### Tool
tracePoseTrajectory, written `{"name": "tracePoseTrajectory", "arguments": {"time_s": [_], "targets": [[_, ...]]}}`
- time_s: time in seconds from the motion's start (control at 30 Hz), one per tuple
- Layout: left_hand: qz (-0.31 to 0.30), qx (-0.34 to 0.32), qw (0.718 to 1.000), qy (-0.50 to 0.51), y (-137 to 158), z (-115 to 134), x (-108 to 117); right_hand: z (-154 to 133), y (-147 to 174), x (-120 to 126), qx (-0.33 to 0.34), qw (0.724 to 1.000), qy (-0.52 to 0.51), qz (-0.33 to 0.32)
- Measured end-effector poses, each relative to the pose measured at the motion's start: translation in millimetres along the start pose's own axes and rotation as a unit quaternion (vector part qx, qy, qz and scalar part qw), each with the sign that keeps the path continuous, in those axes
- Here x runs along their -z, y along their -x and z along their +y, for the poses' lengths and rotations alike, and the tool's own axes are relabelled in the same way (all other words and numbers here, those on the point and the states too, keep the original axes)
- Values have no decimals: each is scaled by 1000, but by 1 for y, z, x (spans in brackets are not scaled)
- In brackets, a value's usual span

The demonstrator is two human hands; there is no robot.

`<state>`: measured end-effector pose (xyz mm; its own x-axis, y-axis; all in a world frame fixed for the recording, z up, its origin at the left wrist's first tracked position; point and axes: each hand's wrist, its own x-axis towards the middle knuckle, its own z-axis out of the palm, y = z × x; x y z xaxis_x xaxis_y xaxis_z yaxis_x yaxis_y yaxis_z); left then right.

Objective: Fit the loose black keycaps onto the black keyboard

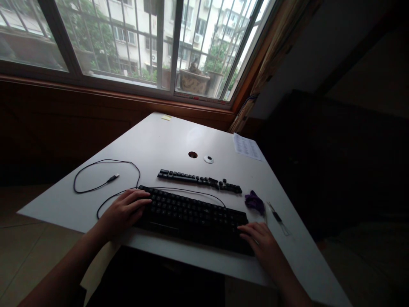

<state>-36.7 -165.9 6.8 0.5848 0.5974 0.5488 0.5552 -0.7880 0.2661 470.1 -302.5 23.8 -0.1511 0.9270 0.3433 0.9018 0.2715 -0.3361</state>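
Note:
A black keyboard (194, 217) lies near the front edge of the white desk (134, 140), slightly turned. My left hand (123, 211) grips its left end, with fingers over the top side and the thumb hidden. At the opposite end my right hand (260, 241) holds the right corner, fingertips resting on the top. Behind the keyboard, black keycaps (198, 179) are laid out in a long row. The keyboard's cable (76, 177) loops out to the left and ends in a USB plug (113, 177).
A crumpled purple cloth (254, 202) and a thin tool with a wire loop (278, 218) lie at the right. Farther back are a cable hole (192, 155), its round white cover (208, 159), printed paper (247, 147) and a yellow note (166, 117). A barred window stands beyond.

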Motion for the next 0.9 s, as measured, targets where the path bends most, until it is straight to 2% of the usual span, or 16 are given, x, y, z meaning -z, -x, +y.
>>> {"name": "tracePoseTrajectory", "arguments": {"time_s": [0.4, 0.7, 0.9], "targets": [[1, 7, 1000, 1, 1, 0, 1, -12, 6, -7, 48, 996, 58, 43], [-4, 5, 1000, -3, 0, -1, 0, -16, 17, -14, 53, 993, 87, 64], [5, 5, 1000, 0, -2, 2, 2, -20, 27, -14, 59, 986, 117, 102]]}}
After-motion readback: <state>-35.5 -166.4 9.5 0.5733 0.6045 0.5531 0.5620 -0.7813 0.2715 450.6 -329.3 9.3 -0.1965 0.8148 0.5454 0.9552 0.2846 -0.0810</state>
